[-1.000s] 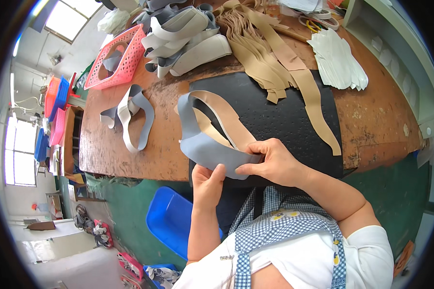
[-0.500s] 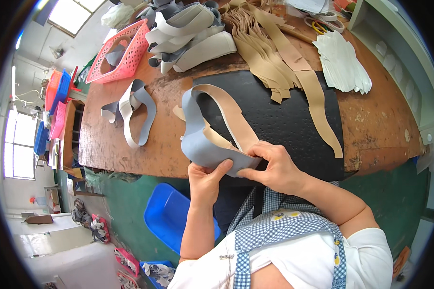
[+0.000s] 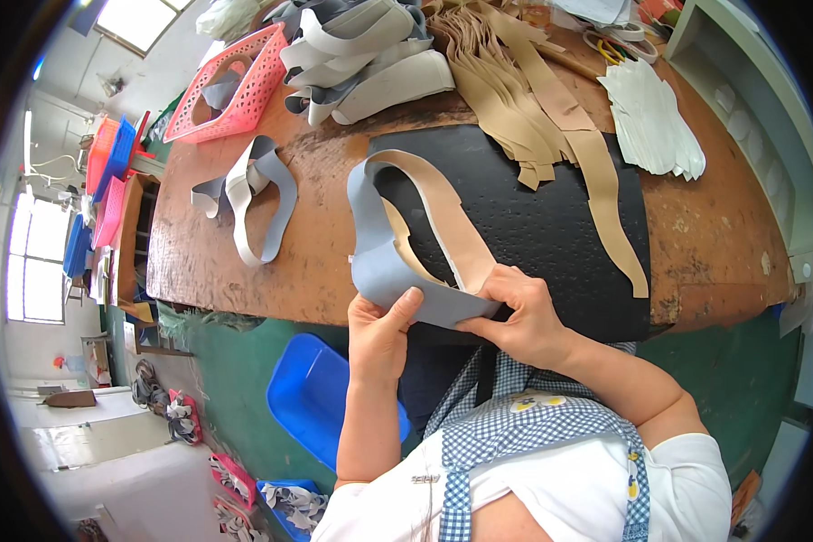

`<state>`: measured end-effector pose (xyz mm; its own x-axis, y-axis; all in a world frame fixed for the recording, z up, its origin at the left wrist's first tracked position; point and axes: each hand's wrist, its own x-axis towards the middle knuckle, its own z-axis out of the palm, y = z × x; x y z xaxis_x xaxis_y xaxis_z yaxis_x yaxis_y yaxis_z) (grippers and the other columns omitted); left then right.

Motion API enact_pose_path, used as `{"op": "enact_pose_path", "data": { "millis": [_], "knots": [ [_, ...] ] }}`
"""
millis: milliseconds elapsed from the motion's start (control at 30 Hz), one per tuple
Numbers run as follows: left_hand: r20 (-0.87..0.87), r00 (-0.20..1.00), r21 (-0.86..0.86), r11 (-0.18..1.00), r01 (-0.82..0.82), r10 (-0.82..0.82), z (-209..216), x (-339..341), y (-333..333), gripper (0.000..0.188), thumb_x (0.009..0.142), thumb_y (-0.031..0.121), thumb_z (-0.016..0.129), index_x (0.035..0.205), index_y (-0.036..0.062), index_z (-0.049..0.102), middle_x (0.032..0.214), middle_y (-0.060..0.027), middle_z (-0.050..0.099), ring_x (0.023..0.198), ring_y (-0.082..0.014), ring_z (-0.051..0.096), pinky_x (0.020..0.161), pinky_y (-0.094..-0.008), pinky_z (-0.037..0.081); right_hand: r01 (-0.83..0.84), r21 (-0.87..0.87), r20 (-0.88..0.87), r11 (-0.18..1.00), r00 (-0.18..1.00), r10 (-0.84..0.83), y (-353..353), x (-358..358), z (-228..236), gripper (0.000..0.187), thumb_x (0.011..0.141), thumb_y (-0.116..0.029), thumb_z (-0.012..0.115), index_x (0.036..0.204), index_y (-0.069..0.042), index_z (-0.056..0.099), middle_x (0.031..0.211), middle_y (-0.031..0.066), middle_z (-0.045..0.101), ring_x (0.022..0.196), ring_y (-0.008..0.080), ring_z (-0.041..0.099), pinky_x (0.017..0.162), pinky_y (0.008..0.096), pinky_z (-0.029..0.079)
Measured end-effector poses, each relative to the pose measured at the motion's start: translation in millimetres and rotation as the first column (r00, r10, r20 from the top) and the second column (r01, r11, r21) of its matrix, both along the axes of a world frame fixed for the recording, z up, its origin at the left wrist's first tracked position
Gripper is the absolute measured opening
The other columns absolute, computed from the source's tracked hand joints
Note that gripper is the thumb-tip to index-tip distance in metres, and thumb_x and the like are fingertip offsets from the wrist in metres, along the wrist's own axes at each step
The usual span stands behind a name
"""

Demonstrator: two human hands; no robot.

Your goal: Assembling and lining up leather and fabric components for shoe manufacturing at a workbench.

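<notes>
Between both hands I hold a looped strip of material (image 3: pixel 379 273), blue-grey outside and tan inside, above the near edge of a black mat (image 3: pixel 578 248). My left hand (image 3: pixel 381 323) pinches the strip's lower left part, thumb on the blue-grey face and fingers hidden behind. At the lower right end, my right hand (image 3: pixel 517 310) grips the strip between thumb and fingers. The loop's far side arches over the mat. To the left, a grey and white looped strip (image 3: pixel 282 212) lies on the wooden table (image 3: pixel 321 194). Tan strips (image 3: pixel 492 99) spread over the mat's far edge.
A pink basket (image 3: pixel 266 86) and a heap of grey-white strips (image 3: pixel 397 86) occupy the far left of the table. White strips (image 3: pixel 650 117) and scissors (image 3: pixel 612 50) lie at the far right. A blue plastic chair (image 3: pixel 303 397) stands below the near edge.
My left thumb has slid leftward along the strip, away from my right hand. The loop is slightly more opened out; the whole view has shifted a little.
</notes>
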<state>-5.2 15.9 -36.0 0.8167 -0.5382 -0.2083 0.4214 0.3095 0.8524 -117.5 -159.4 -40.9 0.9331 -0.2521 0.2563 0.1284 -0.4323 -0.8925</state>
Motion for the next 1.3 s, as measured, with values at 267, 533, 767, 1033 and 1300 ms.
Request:
{"op": "enact_pose_path", "data": {
  "millis": [267,533,767,1033,1300],
  "knots": [
    [-0.007,1.0,0.039,0.999,-0.012,0.012,2.4,4.8,-2.5,0.022,0.086,-0.001,0.074,0.107,0.0019,0.069,0.1,-0.0077,0.073,0.089,-0.0169,0.071,0.08,-0.0305,0.058,0.023,0.121,0.02,0.992,0.999,-0.026,0.8,1.4,-1.6,0.021,0.071,-0.016,0.086,0.078,-0.003,0.071,0.075,0.0078,0.064,0.072,0.0221,0.059,0.073,0.0341,0.044],
    [0.215,0.976,0.189,0.98,-0.067,0.026,2.6,-8.4,-12.1,0.019,0.084,-0.001,0.077,0.102,-0.0015,0.071,0.096,-0.0048,0.073,0.085,-0.0124,0.068,0.078,-0.027,0.055,0.013,-0.214,0.023,0.977,1.0,-0.009,-9.3,2.8,24.1,0.018,0.076,-0.017,0.084,0.075,-0.005,0.071,0.075,0.0031,0.065,0.078,0.0158,0.056,0.077,0.0322,0.042],
    [0.008,1.0,0.072,0.997,-0.012,0.011,4.8,-12.4,-13.7,0.02,0.089,0.003,0.074,0.107,-0.0004,0.069,0.102,-0.0065,0.072,0.09,-0.0132,0.068,0.081,-0.0287,0.055,0.069,-0.024,-0.039,0.997,0.997,-0.07,-15.3,-0.8,32.6,0.011,0.076,-0.009,0.082,0.074,-0.005,0.071,0.069,0.0031,0.062,0.072,0.0163,0.051,0.071,0.033,0.04],
    [0.006,1.0,0.121,0.993,-0.008,0.008,3.6,-2.1,-6.7,0.017,0.087,0.002,0.075,0.104,0.0013,0.07,0.096,-0.0061,0.072,0.085,-0.0139,0.069,0.079,-0.0304,0.058,0.094,0.095,-0.042,0.991,0.995,-0.09,-10.1,-5.9,26.0,0.011,0.077,-0.004,0.08,0.072,-0.005,0.07,0.068,0.0017,0.062,0.072,0.0137,0.051,0.07,0.0312,0.039],
    [0.001,1.0,0.097,0.995,0.013,-0.013,-1.3,-4.0,-5.5,0.02,0.086,0.0,0.075,0.105,-0.0003,0.069,0.097,-0.0071,0.072,0.087,-0.0141,0.069,0.081,-0.0299,0.057,0.046,0.157,-0.119,0.987,0.992,-0.027,-12.3,-7.5,29.0,0.011,0.079,-0.006,0.079,0.075,-0.002,0.07,0.069,0.0039,0.063,0.071,0.0128,0.054,0.069,0.031,0.043]
  ]
}}
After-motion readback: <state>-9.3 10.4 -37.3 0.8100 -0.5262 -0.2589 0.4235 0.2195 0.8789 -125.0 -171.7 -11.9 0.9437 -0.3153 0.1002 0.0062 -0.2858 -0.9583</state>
